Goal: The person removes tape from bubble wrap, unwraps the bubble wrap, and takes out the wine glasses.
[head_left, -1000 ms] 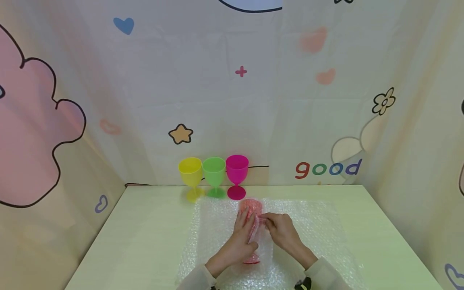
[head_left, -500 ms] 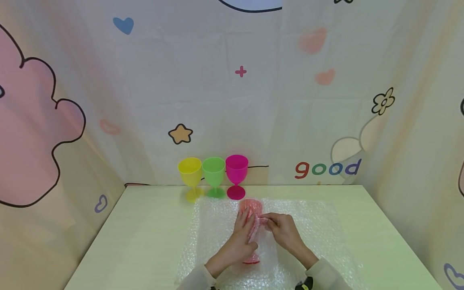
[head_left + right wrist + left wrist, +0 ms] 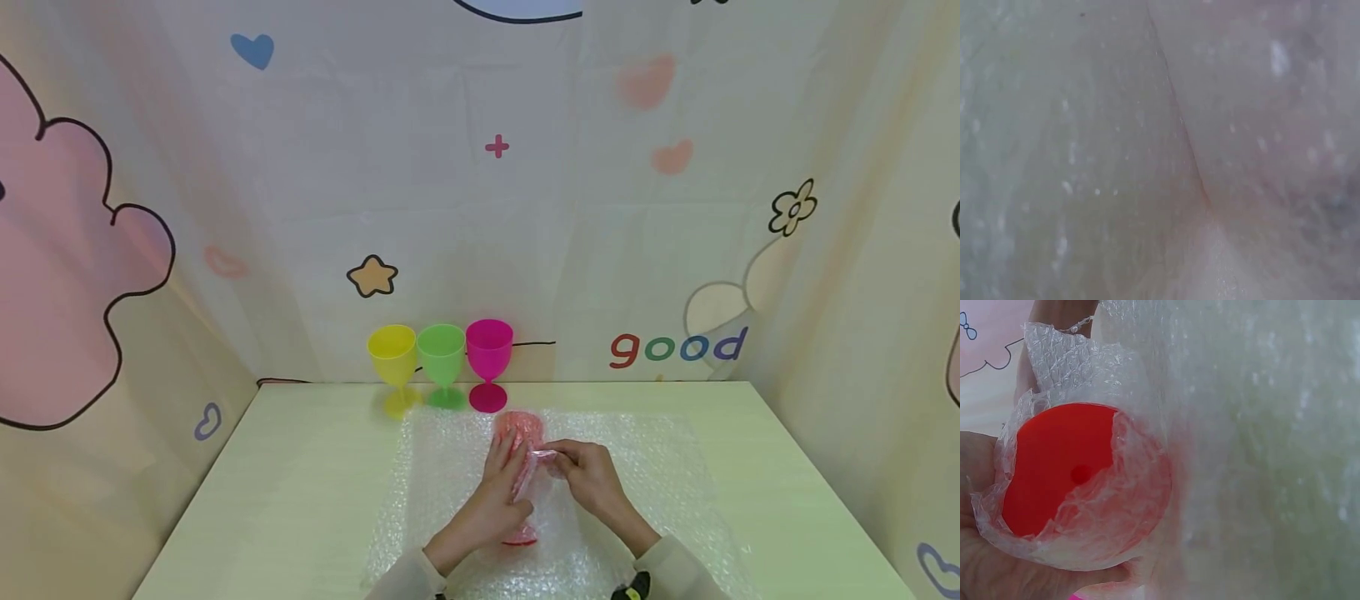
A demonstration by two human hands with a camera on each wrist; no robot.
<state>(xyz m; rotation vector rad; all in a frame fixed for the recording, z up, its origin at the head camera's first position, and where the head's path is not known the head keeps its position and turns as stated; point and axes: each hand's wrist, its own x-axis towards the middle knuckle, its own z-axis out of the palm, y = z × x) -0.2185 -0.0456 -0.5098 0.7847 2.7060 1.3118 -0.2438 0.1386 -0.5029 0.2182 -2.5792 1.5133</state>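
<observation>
In the head view a red goblet (image 3: pixel 519 533) lies on its side under bubble wrap, bowl toward the wall. My left hand (image 3: pixel 486 502) holds it from above, its fingers over the bowl and its thumb on the right side. The left wrist view shows the goblet's round red foot (image 3: pixel 1060 469), partly covered by crumpled wrap. At the bowl's right side my right hand (image 3: pixel 594 479) pinches an edge of the bubble wrap (image 3: pixel 637 454) between thumb and forefinger. The right wrist view holds only blurred translucent wrap (image 3: pixel 1110 156).
Yellow (image 3: pixel 393 354), green (image 3: pixel 442 354) and magenta (image 3: pixel 489 350) goblets stand upright in a row at the table's back edge, just beyond the wrap. The sheet covers much of the middle of the pale table (image 3: pixel 262 500). A patterned curtain (image 3: pixel 480 225) hangs behind.
The glossy folded edge of wrap at my right fingertips shows a little more than before. My left hand stays put on the goblet, and the head view has tilted very slightly.
</observation>
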